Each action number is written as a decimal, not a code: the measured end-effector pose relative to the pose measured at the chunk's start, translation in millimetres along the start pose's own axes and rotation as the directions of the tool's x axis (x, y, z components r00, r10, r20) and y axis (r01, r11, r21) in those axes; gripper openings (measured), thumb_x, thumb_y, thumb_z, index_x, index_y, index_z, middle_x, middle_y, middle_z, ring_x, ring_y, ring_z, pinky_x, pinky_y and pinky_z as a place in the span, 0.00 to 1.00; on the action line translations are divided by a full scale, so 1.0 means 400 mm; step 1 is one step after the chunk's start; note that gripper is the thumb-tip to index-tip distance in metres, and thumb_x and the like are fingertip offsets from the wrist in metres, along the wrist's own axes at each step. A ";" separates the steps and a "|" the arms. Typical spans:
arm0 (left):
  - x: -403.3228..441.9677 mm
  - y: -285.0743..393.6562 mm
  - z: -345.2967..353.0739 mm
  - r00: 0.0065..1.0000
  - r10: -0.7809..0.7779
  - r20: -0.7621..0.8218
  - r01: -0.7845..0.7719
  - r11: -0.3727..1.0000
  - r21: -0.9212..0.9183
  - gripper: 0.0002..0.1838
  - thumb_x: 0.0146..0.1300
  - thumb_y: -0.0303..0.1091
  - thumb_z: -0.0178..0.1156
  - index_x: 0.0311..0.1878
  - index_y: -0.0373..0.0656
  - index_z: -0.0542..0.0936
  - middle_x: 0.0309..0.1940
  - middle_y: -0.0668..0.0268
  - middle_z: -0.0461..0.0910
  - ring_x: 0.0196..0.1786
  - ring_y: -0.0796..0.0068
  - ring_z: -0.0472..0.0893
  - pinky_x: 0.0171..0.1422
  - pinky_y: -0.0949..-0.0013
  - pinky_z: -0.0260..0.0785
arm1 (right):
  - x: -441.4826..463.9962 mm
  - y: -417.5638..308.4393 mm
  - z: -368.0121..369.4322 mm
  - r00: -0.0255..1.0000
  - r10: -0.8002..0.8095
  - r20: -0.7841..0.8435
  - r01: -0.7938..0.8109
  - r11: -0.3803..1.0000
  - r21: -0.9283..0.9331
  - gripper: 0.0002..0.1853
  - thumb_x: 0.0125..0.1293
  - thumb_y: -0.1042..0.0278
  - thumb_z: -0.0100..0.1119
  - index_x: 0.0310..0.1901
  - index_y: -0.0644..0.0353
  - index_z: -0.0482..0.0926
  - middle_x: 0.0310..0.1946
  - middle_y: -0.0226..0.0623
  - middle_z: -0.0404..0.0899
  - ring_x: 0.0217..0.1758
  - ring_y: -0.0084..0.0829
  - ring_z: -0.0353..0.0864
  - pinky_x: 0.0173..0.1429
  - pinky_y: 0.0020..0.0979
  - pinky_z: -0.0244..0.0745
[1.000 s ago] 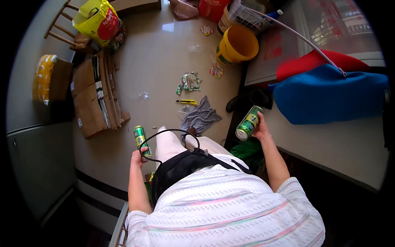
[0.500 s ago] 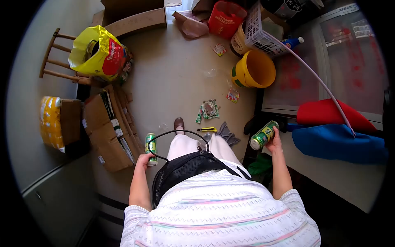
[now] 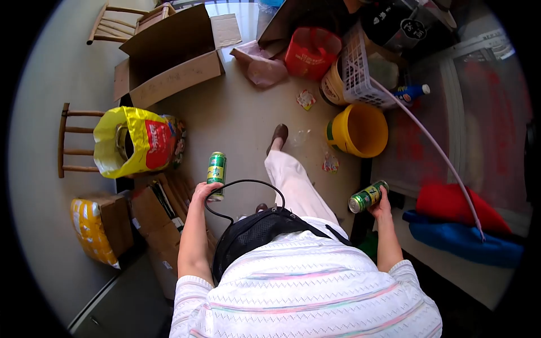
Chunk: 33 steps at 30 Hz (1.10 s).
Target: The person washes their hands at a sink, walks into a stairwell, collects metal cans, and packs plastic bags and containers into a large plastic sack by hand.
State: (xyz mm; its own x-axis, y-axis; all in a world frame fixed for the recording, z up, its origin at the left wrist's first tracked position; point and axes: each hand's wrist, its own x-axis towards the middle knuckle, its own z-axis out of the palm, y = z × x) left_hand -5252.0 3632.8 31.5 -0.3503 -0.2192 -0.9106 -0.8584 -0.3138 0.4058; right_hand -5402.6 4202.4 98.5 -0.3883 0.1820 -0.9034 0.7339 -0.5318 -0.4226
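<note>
My left hand is closed around the lower part of a green beverage can, which stands nearly upright beside the black cord loop of my bag. On the other side, my right hand grips a second green can that lies tilted, its silver end toward the middle. Both cans are held out at either side of my body, above the floor. The fingers of each hand are partly hidden behind the can.
An open cardboard box lies at the far left, with a yellow bag nearer. Flattened cardboard leans at left. To the right are a yellow bucket, a white plastic basket and a red bag. Wrappers litter the floor.
I have stepped forward, one foot now well ahead. The box, bags and bucket appear lower and closer. My left hand has lifted its can higher in view; both cans stay held.
</note>
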 end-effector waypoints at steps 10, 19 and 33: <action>0.284 0.517 0.177 0.992 -0.027 0.125 0.053 0.977 -0.208 0.18 0.38 0.37 0.65 0.34 0.42 0.74 0.27 0.67 0.76 0.26 0.76 0.76 0.30 0.72 0.68 | 0.197 -0.262 0.666 0.997 -0.077 -0.008 0.064 0.874 -0.483 0.27 0.45 0.46 0.61 0.44 0.52 0.68 0.36 0.31 0.73 0.37 0.30 0.73 0.40 0.41 0.66; 0.560 0.763 0.289 0.954 0.023 0.298 0.062 0.960 -0.272 0.18 0.40 0.37 0.65 0.35 0.40 0.74 0.27 0.67 0.76 0.27 0.78 0.76 0.31 0.74 0.69 | 0.410 -0.183 1.105 0.997 -0.039 0.073 0.078 0.747 -0.660 0.32 0.43 0.44 0.62 0.45 0.56 0.65 0.35 0.34 0.72 0.36 0.31 0.73 0.39 0.40 0.68; 0.941 0.825 0.266 0.934 -0.051 0.354 0.127 0.973 -0.194 0.22 0.39 0.35 0.65 0.39 0.38 0.72 0.31 0.65 0.76 0.32 0.77 0.75 0.39 0.73 0.67 | 0.753 0.151 1.313 0.976 0.001 -0.217 -0.152 0.719 -0.679 0.30 0.44 0.47 0.63 0.45 0.56 0.65 0.35 0.33 0.72 0.34 0.27 0.73 0.29 0.29 0.69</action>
State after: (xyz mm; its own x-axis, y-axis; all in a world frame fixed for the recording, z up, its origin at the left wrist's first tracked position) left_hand -5706.8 3545.1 -185.7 -0.4161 0.1378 -0.8988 -0.8064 -0.5126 0.2947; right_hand -5767.8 3790.6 -160.8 -0.2575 0.3563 -0.8982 0.9645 0.1517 -0.2163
